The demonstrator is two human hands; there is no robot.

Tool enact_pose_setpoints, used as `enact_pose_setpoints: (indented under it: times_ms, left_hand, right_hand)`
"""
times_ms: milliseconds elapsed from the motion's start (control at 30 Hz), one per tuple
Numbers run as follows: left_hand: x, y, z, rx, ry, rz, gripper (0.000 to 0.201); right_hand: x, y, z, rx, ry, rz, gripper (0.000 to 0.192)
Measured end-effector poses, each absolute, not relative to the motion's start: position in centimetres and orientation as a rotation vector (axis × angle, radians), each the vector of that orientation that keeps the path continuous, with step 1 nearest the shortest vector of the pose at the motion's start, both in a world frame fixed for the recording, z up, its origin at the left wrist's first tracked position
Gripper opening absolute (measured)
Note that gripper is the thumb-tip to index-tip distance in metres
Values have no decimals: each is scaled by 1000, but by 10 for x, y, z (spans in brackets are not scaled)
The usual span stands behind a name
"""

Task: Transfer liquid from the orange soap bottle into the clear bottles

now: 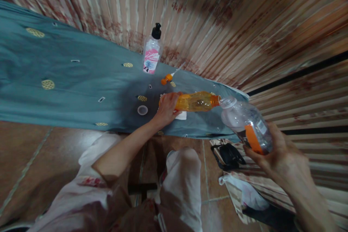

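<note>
The orange bottle point(196, 102) lies level above the teal cloth point(67, 76), gripped at its base by the left hand point(166, 108), its mouth meeting the clear bottle point(246, 123) clasped in the right hand point(274, 156), pump bottle point(152, 50) beyond.

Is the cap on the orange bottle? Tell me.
No: the orange bottle, held sideways by the left hand, has an open neck meeting the clear bottle in the right hand.

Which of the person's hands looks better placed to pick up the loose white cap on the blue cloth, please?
Probably the left hand: it grips the orange bottle right beside the white cap, while the right hand holds the clear bottle farther away.
</note>
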State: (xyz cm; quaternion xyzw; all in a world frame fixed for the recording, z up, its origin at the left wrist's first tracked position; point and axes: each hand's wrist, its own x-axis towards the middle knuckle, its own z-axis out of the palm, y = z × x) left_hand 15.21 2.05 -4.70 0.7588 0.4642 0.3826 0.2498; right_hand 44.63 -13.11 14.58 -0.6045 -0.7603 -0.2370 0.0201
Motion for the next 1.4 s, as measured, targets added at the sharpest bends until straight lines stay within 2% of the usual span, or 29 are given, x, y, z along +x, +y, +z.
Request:
enact_pose_setpoints:
  times_ms: [900, 1400]
  left_hand:
    - [152, 21, -47, 2060, 1261, 1048, 68]
    - [154, 21, -51, 2059, 1275, 1077, 68]
  right_hand:
    - [445, -131, 144, -1836, -2386, -780, 74]
    - [443, -131, 147, -1923, -2319, -695, 72]
